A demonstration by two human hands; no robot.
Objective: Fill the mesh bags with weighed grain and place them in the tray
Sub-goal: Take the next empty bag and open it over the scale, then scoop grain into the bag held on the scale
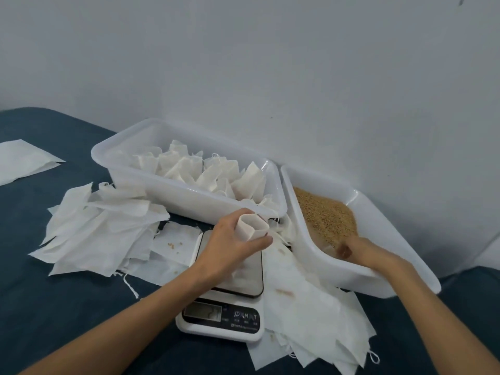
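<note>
My left hand grips a white mesh bag with its mouth held open, above the kitchen scale. My right hand reaches into the white tub of golden grain at the right, with its fingers curled down in the grain; what they hold is hidden. The white tray behind the scale holds several filled mesh bags.
Empty mesh bags lie in loose piles left of the scale and in front of the grain tub. One more flat bag lies at the far left on the dark blue cloth. A grey wall stands close behind the tray.
</note>
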